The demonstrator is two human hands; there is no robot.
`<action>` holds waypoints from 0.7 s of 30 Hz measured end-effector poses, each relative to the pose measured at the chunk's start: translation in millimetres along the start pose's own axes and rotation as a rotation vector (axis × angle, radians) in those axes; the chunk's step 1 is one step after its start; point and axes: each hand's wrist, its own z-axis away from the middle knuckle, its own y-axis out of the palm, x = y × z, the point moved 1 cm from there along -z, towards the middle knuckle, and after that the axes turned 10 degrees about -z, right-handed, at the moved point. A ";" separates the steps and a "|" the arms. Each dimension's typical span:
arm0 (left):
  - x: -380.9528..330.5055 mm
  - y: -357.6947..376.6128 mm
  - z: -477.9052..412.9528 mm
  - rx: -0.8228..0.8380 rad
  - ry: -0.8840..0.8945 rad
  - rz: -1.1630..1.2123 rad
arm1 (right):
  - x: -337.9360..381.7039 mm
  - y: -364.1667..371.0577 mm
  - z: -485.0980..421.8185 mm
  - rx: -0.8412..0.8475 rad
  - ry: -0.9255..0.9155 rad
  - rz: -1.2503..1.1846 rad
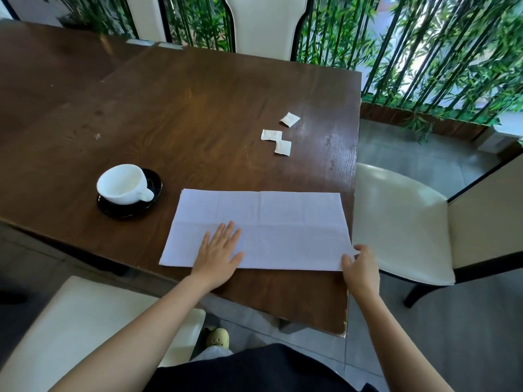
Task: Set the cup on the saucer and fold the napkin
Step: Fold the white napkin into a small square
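A white cup [122,183] stands on a black saucer [154,179] at the left of the dark wooden table [198,108], its handle pointing right. A pale napkin [271,219] lies spread as a wide rectangle near the table's front edge, with crease lines across it. My left hand [219,250] lies flat with fingers spread on the napkin's near left part. My right hand [359,264] pinches the napkin's near right corner at the table's right edge.
Three small white sachets [278,138] lie on the table beyond the napkin. Cream chairs stand at the right [396,222], the far side [266,24] and the near left [70,321]. Bamboo stems [438,52] line the background.
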 end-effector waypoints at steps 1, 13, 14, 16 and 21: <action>2.0 3.5 1.4 0.016 0.006 -0.012 | -0.5 -1.6 -0.9 -0.007 0.005 -0.028; 5.7 2.2 1.8 0.042 0.005 -0.020 | 41.1 5.0 -8.8 -0.003 0.217 -0.555; 5.8 2.1 1.7 0.042 0.009 -0.019 | 46.5 5.8 -6.2 -0.022 0.156 -0.535; 8.9 2.8 4.1 0.028 0.051 -0.004 | 55.9 7.7 -1.2 -0.021 0.024 -0.509; 42.4 5.7 23.5 -0.021 0.237 0.003 | 74.5 5.5 -5.0 -0.009 -0.137 -0.478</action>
